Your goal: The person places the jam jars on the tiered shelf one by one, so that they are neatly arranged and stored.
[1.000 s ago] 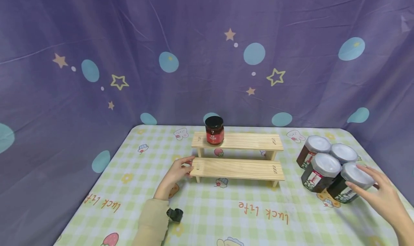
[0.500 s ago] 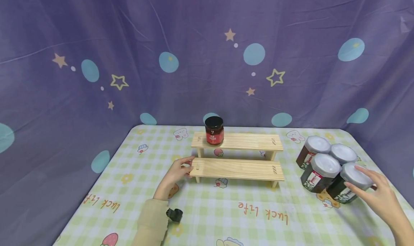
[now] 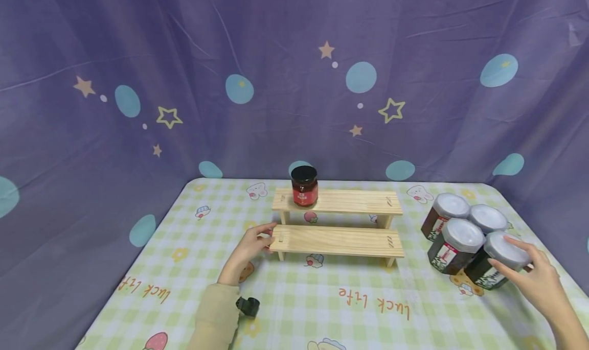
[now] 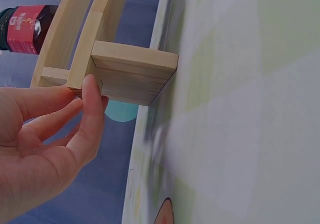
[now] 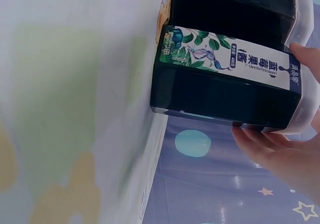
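My left hand (image 3: 250, 245) pinches the left end of the lower board of a two-tier wooden shelf (image 3: 340, 239), thumb and finger meeting at its corner in the left wrist view. On the upper board's left end stands a small dark jar (image 3: 305, 190) with a black lid and red label. At the right, my right hand (image 3: 538, 276) holds the front right jar (image 3: 497, 260) near its pale lid, thumb on one side and fingers on the other. This jar (image 5: 225, 79) is dark, with a white leafy label, and its base rests on the table.
Beside the held jar stand three more pale-lidded jars, one directly left of it (image 3: 455, 245) and two behind. A checked cloth (image 3: 294, 299) covers the table. A purple patterned curtain (image 3: 285, 125) hangs behind it.
My right hand has shifted slightly left, closing around the front right jar. The left hand, the shelf and the jars have stayed in place.
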Available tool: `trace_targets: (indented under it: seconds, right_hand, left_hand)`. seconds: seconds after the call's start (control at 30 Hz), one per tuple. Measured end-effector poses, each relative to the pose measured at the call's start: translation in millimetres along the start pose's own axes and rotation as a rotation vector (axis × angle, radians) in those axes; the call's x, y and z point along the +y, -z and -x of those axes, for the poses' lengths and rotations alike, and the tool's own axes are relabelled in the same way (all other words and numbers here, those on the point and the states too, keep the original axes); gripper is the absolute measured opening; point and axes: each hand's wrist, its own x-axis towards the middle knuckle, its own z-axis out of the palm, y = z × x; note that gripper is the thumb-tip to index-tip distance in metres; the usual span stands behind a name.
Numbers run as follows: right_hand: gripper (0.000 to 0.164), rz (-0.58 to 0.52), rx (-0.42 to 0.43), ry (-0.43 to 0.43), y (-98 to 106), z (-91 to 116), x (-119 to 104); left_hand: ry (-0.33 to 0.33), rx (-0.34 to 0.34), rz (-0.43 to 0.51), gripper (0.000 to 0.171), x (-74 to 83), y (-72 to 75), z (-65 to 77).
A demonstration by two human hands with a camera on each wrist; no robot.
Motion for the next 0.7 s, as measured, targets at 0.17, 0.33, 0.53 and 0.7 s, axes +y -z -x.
trace_targets:
  seconds: [0.17, 0.33, 0.53, 0.7]
  right_hand:
    - [0.075, 0.037, 0.019, 0.000, -9, -6, 23]
    - [0.075, 0.042, 0.030, 0.002, -7, -6, 22]
    - [0.075, 0.027, 0.034, 0.012, -9, -7, 19]
    - [0.076, 0.027, 0.035, -0.015, -7, -7, 18]
  left_hand:
    - [-0.002, -0.001, 0.002, 0.042, 0.3, -0.3, 0.3]
    - [-0.012, -0.013, 0.008, 0.043, -0.9, -0.4, -1.0]
    - [-0.024, -0.011, -0.001, 0.043, -2.4, 1.4, -0.2]
    - [-0.046, -0.026, -0.007, 0.043, -2.3, 1.0, 0.1]
